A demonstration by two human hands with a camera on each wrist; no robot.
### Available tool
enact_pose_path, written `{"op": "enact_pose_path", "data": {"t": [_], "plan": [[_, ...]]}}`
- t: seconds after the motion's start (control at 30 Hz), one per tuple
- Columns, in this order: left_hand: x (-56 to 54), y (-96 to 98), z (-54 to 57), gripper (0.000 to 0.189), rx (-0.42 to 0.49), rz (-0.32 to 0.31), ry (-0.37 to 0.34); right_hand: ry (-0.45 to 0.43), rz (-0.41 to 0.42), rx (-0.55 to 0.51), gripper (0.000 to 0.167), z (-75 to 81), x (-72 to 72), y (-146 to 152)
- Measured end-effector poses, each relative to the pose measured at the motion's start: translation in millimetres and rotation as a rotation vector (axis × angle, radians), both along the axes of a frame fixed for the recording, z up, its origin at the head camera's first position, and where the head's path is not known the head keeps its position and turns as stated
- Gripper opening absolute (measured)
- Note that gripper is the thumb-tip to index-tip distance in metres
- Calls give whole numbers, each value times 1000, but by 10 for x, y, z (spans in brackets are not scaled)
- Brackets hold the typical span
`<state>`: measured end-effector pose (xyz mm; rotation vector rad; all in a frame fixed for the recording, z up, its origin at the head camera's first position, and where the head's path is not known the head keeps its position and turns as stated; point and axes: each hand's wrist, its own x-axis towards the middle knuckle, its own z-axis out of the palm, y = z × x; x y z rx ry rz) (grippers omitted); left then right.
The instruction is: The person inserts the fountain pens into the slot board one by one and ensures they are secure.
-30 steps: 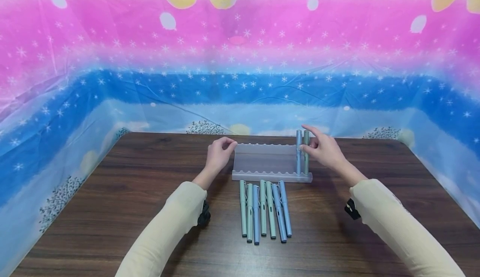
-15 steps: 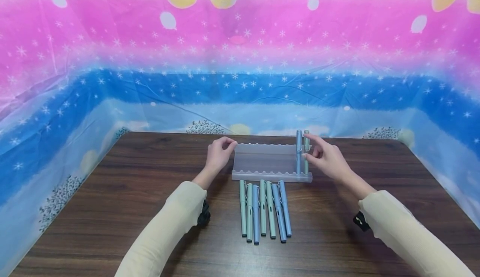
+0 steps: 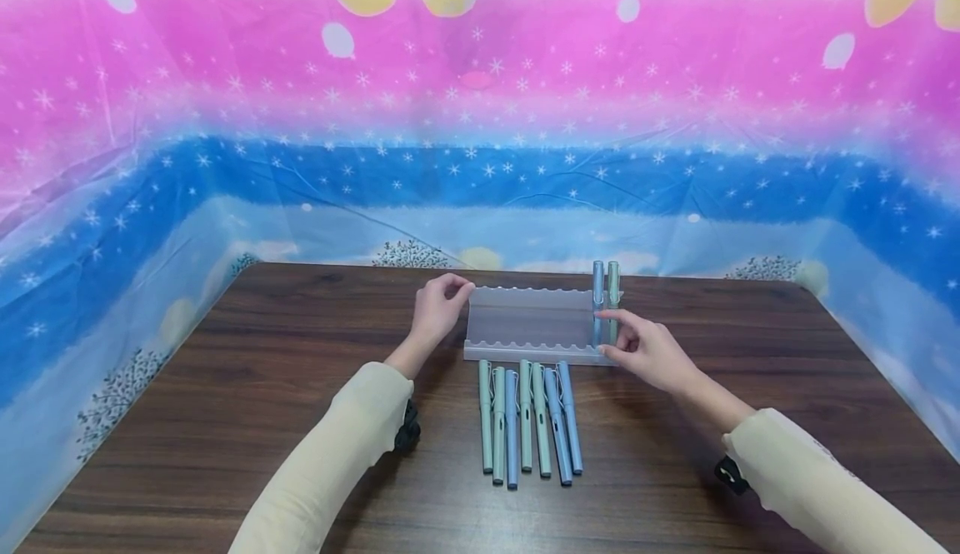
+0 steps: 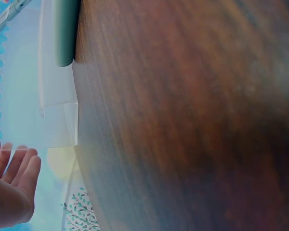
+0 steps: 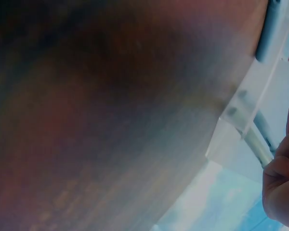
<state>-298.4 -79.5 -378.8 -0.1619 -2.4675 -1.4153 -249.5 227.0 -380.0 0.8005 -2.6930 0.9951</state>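
Note:
A clear plastic pen rack (image 3: 528, 316) with scalloped edges stands on the table. At its right end a blue pen (image 3: 597, 279) and a green pen (image 3: 613, 279) are upright in neighbouring notches. My left hand (image 3: 438, 308) pinches the rack's upper left corner between thumb and fingers; the left wrist view also has this hand (image 4: 12, 190) at the clear edge. In front of the lower part of the two pens is my right hand (image 3: 656, 354), index finger and thumb spread apart, the thumb tip by the front ledge. In the right wrist view, the curled fingers partly cover the pens.
Several capped green and blue pens (image 3: 527, 421) lie side by side on the brown wooden table (image 3: 300, 421), just in front of the rack. A colourful printed cloth (image 3: 480, 179) rises behind the table and along both sides.
My right hand has moved down from the tops of the upright pens to their lower part, uncovering the green pen's upper half. My left hand stays at the rack's corner.

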Motion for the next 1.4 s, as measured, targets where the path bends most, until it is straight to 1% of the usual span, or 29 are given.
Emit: {"op": "enact_pose_path", "data": {"t": [0.13, 0.4, 0.53, 0.63, 0.77, 1.07, 1.17, 1.27, 1.4], "plan": [[-1, 2, 2, 17, 2, 1, 4, -67, 7, -15, 39, -33, 47, -32], [1, -3, -3, 18, -2, -3, 5, -275, 5, -45, 41, -86, 115, -143], [-2, -5, -4, 19, -9, 1, 12, -323, 20, -41, 39, -124, 160, -212], [1, -7, -2, 19, -10, 1, 13, -324, 35, -25, 36, -143, 187, -265], [2, -6, -1, 18, -11, -2, 17, -279, 52, 20, 33, -151, 213, -332], [9, -3, -3, 18, -5, -5, 14, -171, 2, 170, 38, -168, 229, -456], [13, 0, 2, 18, -5, -4, 16, -141, -12, 204, 39, -166, 232, -479], [11, 1, 0, 18, -6, 0, 19, -141, -3, 213, 39, -161, 235, -482], [1, 1, -8, 17, -9, 4, 18, -168, 54, 188, 38, -144, 237, -446]]}}
